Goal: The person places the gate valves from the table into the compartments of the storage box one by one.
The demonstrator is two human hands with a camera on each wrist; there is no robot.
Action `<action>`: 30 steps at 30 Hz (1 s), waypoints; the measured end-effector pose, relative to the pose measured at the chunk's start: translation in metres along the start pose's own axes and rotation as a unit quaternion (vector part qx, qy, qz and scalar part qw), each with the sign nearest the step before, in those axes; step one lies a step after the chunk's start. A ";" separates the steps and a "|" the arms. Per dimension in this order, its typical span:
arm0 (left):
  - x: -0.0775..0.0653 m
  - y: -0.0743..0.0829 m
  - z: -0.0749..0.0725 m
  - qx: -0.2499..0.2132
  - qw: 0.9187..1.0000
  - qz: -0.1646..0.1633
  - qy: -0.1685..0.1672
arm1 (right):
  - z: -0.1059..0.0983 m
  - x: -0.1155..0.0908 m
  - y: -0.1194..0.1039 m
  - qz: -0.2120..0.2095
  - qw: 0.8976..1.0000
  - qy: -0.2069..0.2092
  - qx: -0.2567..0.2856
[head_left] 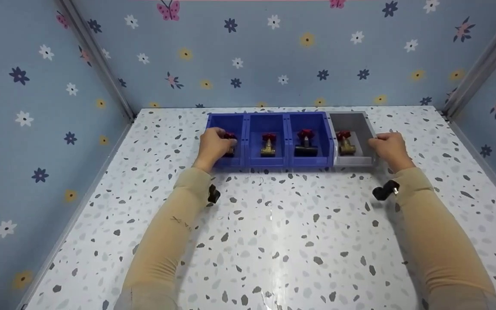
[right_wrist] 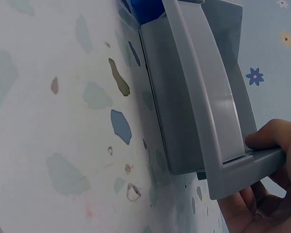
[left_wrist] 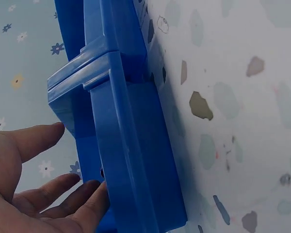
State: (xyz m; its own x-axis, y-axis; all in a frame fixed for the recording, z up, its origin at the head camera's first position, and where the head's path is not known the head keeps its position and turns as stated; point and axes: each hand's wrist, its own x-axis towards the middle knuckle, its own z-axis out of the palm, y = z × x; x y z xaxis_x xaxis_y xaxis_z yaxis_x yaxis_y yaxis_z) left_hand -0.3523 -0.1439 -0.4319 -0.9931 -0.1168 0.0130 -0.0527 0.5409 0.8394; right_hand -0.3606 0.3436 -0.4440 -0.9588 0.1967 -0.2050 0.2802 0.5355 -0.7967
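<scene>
My left hand [head_left: 213, 148] is at the leftmost blue bin [head_left: 230, 162], its thumb over the red-handled valve [head_left: 229, 135] inside, which it partly hides. In the left wrist view, the thumb and fingers [left_wrist: 89, 206] are spread apart, and no grasped thing shows between them. My right hand [head_left: 389, 150] pinches the right wall of the grey bin [head_left: 353, 161], thumb on the inner side and fingers outside. A brass valve with a red handwheel [head_left: 346, 148] lies in that grey bin.
Two more blue bins stand joined in the row: one holds a brass valve [head_left: 268, 148], the other a dark-bodied valve [head_left: 306, 148], both with red handwheels. The speckled table [head_left: 274, 232] meets a flower-patterned back panel [head_left: 265, 56]. Similar panels flank it.
</scene>
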 end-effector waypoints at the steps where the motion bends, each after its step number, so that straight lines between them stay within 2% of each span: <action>1: 0.000 0.001 0.000 -0.002 1.000 -0.001 -0.001 | 0.000 0.000 0.000 -0.002 1.000 0.000 -0.002; 7: 0.001 0.005 -0.003 0.000 1.000 0.005 -0.003 | 0.000 -0.001 0.001 -0.018 1.000 0.002 0.007; 17: -0.002 0.008 -0.015 -0.021 0.999 0.023 -0.012 | 0.001 -0.002 -0.001 0.000 1.000 0.004 0.008; 30: -0.007 0.006 -0.021 -0.003 0.998 0.053 -0.024 | -0.001 -0.006 -0.003 -0.019 0.999 -0.011 0.025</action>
State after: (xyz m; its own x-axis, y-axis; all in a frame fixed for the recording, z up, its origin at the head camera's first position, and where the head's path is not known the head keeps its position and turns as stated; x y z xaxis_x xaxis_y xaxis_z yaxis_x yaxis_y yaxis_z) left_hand -0.3438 -0.1573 -0.4160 -0.9970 -0.0191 0.0754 0.0529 0.5438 0.8375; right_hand -0.3552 0.3414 -0.4399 -0.9695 0.1588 -0.1864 0.2419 0.5011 -0.8309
